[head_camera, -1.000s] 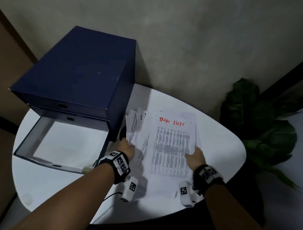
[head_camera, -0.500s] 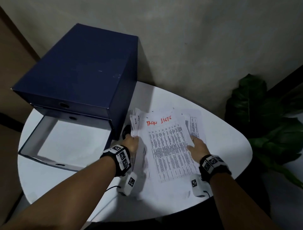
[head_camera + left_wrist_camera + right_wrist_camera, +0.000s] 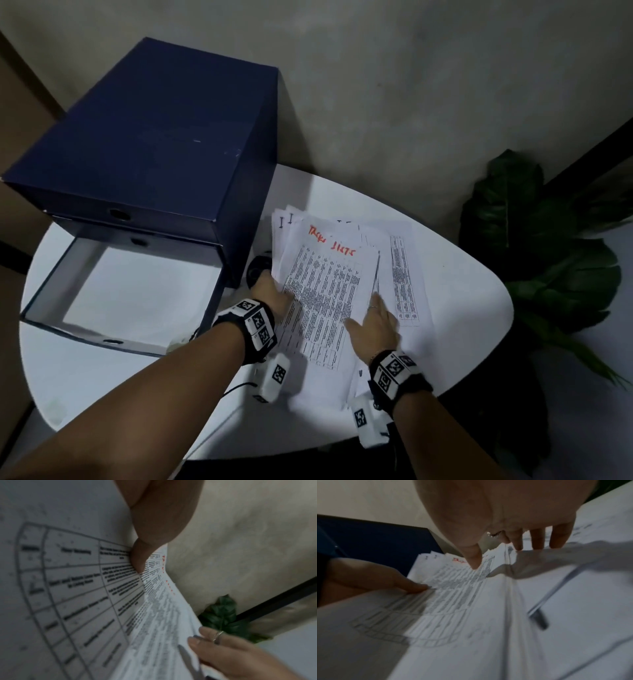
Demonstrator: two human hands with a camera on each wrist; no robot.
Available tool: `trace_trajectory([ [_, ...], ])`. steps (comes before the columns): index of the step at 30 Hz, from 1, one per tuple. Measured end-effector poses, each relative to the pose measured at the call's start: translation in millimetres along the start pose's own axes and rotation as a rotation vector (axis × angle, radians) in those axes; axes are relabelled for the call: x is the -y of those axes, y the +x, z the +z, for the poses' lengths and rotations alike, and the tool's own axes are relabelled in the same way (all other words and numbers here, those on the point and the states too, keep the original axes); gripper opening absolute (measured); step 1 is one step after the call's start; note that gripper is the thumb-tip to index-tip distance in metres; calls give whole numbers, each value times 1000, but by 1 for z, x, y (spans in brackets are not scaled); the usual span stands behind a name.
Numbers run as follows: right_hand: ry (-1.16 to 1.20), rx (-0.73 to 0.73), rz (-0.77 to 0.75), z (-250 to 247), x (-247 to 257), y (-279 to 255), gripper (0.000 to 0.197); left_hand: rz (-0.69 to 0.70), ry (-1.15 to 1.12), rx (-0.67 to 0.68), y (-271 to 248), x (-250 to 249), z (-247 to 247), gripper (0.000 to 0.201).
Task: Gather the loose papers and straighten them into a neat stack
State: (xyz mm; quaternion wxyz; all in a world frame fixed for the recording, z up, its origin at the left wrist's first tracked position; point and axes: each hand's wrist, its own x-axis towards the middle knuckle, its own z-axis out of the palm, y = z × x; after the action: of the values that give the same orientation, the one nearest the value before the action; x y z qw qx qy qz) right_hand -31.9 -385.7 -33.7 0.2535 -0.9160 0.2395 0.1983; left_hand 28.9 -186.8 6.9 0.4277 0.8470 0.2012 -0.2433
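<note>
A messy pile of printed papers (image 3: 329, 284) lies on the white round table (image 3: 85, 377); the top sheet bears a table and red handwriting. My left hand (image 3: 270, 294) grips the pile's left edge, with its thumb (image 3: 137, 558) pressed on the print. My right hand (image 3: 373, 322) holds the right edge of the upper sheets, thumb on top and the other fingers (image 3: 539, 540) reaching past a raised sheet edge. One sheet (image 3: 404, 274) lies flat beyond the right hand. In the right wrist view the papers (image 3: 453, 608) fan out, uneven at the far end.
A dark blue drawer box (image 3: 154, 137) stands just left of the papers, its lower drawer (image 3: 212, 308) pulled out and white inside. A small black round object (image 3: 257, 270) sits between box and pile. A leafy plant (image 3: 548, 257) stands off the table's right edge, with a wall behind.
My right hand has slid from the pile's near right corner up along its right edge. The upper sheets have turned and shifted left, uncovering a sheet on the right. My left hand has kept its grip.
</note>
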Motion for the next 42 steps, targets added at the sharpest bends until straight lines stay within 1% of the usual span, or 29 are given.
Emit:
trace_trajectory([
  [2, 143, -46, 19, -11, -8, 3, 99, 102, -49, -18, -5, -3, -10, 38],
  [4, 355, -37, -7, -26, -14, 8, 109, 209, -112, -38, -13, -8, -24, 41],
  [6, 707, 15, -92, -48, -8, 10, 108, 329, -198, -26, -25, -16, -40, 43],
  [7, 878, 37, -143, -61, -2, 9, 101, 396, -265, -6, -33, -21, -47, 46],
  [8, 998, 41, -183, -76, 6, 7, 88, 468, -330, 8, -43, -28, -55, 47],
  [10, 1153, -9, -302, -107, 21, 0, 65, 604, -426, -12, -58, -42, -68, 45],
  [13, 1282, -145, -509, -150, 43, -20, 32, 745, -565, -110, -71, -61, -78, 45],
  [15, 1251, -256, -653, -166, 54, -34, 39, 787, -621, -139, -72, -67, -79, 42],
  [16, 1209, -312, -694, -168, 56, -37, 45, 790, -616, -134, -70, -68, -78, 44],
  [17, 1173, -341, -723, -166, 59, -39, 49, 776, -607, -115, -66, -65, -76, 50],
  [18, 1136, -332, -724, -162, 57, -37, 48, 743, -597, -95, -60, -59, -73, 58],
  [20, 1107, -272, -630, -150, 55, -32, 40, 661, -573, -68, -52, -50, -66, 69],
  [21, 1111, -247, -562, -145, 54, -28, 38, 617, -564, -61, -46, -45, -61, 67],
  [22, 1102, -240, -498, -139, 52, -24, 37, 582, -564, -51, -43, -44, -56, 61],
  [24, 1065, -241, -417, -130, 52, -17, 37, 544, -567, -30, -40, -44, -46, 51],
  [26, 1078, -274, -405, -128, 54, -14, 35, 522, -585, 7, -42, -52, -40, 45],
  [28, 1143, -307, -439, -132, 57, -15, 37, 533, -618, -21, -39, -56, -40, 32],
  [29, 1176, -312, -468, -135, 58, -16, 38, 539, -642, -45, -38, -56, -42, 31],
  [30, 1184, -305, -480, -134, 57, -15, 38, 540, -661, -68, -36, -52, -42, 37],
  [31, 1163, -283, -458, -130, 54, -14, 38, 525, -657, -70, -32, -47, -40, 42],
  [32, 1107, -243, -391, -121, 49, -8, 39, 509, -626, -62, -28, -42, -37, 41],
  [33, 1018, -188, -302, -110, 41, 1, 42, 492, -586, -59, -25, -36, -33, 36],
  [34, 903, -138, -204, -99, 32, 13, 48, 492, -553, -79, -26, -35, -30, 30],
  [35, 765, -117, -111, -88, 23, 26, 57, 499, -528, -132, -25, -37, -29, 26],
  [36, 619, -125, -15, -78, 14, 40, 68, 523, -501, -198, -25, -40, -30, 23],
  [38, 381, -194, 183, -66, 5, 61, 87, 589, -448, -319, -26, -49, -37, 16],
  [39, 298, -209, 247, -62, 6, 66, 95, 609, -432, -362, -28, -52, -42, 16],
  [40, 232, -194, 274, -57, 9, 72, 103, 616, -428, -391, -28, -55, -47, 18],
  [42, 54, -141, 265, -47, 17, 79, 112, 653, -436, -434, -30, -60, -56, 20],
])
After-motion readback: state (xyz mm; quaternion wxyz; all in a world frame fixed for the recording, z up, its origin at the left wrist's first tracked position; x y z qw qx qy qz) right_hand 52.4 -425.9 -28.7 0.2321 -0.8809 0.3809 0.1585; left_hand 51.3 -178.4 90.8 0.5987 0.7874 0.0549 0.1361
